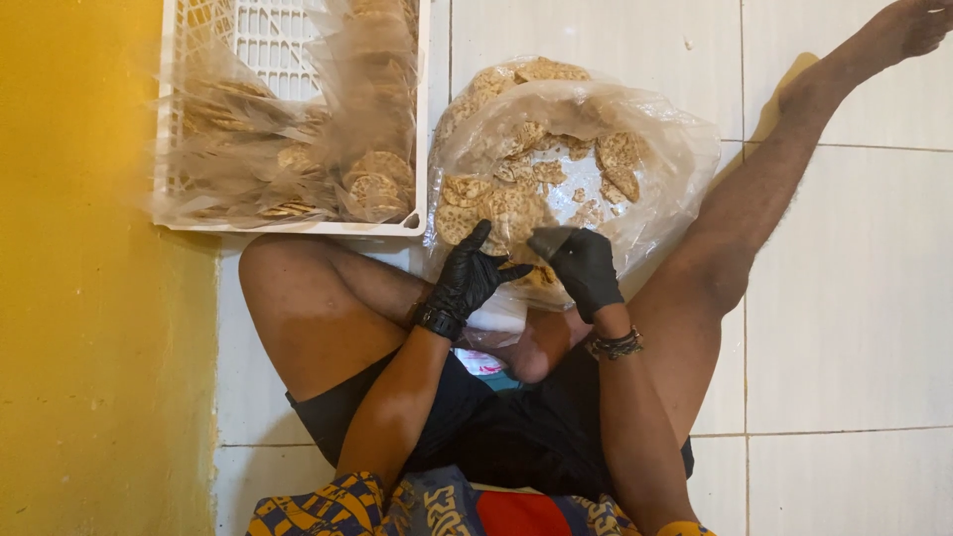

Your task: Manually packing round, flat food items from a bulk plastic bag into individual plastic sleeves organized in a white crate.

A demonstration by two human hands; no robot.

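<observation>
- Left hand [467,278], black-gloved, grip pinching round crackers [516,203] at the near rim of the clear plastic bag [655,139].
- Right hand [584,266] alongside, grip curled on the same heap.
- Thin, light, brittle; best lifted by the edges, gently.
- Beyond the left grip, white crate [293,40] with bagged crackers.

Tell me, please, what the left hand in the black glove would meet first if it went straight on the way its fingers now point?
Probably the heap of round, pale brown perforated crackers inside the large clear plastic bag. The left hand points up and away at the bag's open mouth, though depth is hard to judge from above.
</observation>
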